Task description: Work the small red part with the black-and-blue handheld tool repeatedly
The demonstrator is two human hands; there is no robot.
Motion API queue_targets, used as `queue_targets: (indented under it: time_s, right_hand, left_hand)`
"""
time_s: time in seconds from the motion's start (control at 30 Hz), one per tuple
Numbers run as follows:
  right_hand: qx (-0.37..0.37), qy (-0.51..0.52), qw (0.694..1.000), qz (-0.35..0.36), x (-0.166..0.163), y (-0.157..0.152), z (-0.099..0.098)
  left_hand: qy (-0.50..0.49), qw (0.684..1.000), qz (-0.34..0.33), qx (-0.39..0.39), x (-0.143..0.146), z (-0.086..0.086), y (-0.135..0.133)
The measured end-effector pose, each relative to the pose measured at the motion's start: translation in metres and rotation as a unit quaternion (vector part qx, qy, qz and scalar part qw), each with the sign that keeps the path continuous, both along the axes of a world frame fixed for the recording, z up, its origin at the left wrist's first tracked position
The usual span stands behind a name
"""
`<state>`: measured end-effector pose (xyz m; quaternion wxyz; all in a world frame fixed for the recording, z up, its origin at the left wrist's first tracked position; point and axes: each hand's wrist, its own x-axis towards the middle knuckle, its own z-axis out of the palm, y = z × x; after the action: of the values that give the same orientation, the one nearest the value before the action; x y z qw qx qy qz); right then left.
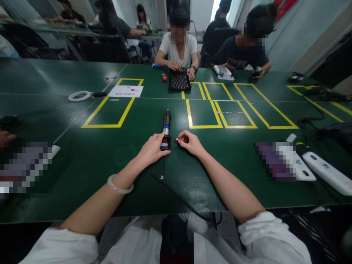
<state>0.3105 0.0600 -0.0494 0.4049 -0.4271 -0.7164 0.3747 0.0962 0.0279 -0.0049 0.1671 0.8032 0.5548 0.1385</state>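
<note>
In front of me on the green table point(143, 198) lies an electric screwdriver point(166, 121), black with a blue and silver band. Its bit points away from me. My left hand point(152, 148) grips the rear end of the screwdriver, fingers along its left side and thumb at the bottom. Just right of it, my right hand point(191, 143) pinches a small red part point(176, 140) between thumb and fingertips. That part is too small to name and is held close to the tool's rear end, apparently not touching it. A black cord point(176, 196) runs from there toward the table's front edge.
Across the table a person in a white shirt works over a black tray point(179, 81). A small red screwdriver point(164, 77) lies beside it. Yellow tape outlines mark the surface. A paper sheet point(125, 91) is at left, a white power strip point(327, 172) at right.
</note>
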Motion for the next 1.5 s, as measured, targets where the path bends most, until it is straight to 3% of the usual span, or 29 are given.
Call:
queue_targets:
  time_s: [0.2, 0.47, 0.8, 1.1, 1.5]
  right_hand:
    - [0.005, 0.0, 1.0, -0.007, 0.0, 0.002, -0.003]
    - [0.051, -0.018, 0.999, -0.005, 0.002, 0.003, -0.001]
    - [0.01, 0.014, 1.0, -0.025, -0.002, -0.001, 0.002]
    - [0.002, 0.06, 0.997, -0.05, 0.002, 0.003, -0.007]
    - [-0.029, 0.092, 0.995, -0.003, 0.003, 0.001, -0.005]
  left_hand:
    - [-0.009, 1.0, -0.014, 0.013, 0.023, -0.005, 0.012]
    - [-0.028, 0.999, -0.011, -0.011, 0.023, -0.003, 0.009]
    - [-0.001, 1.0, 0.013, -0.003, 0.029, 0.002, 0.003]
    - [0.082, 0.99, 0.093, 0.063, 0.052, 0.002, 0.004]
    - [0.113, 0.987, 0.1, 0.057, 0.045, 0.005, 0.008]
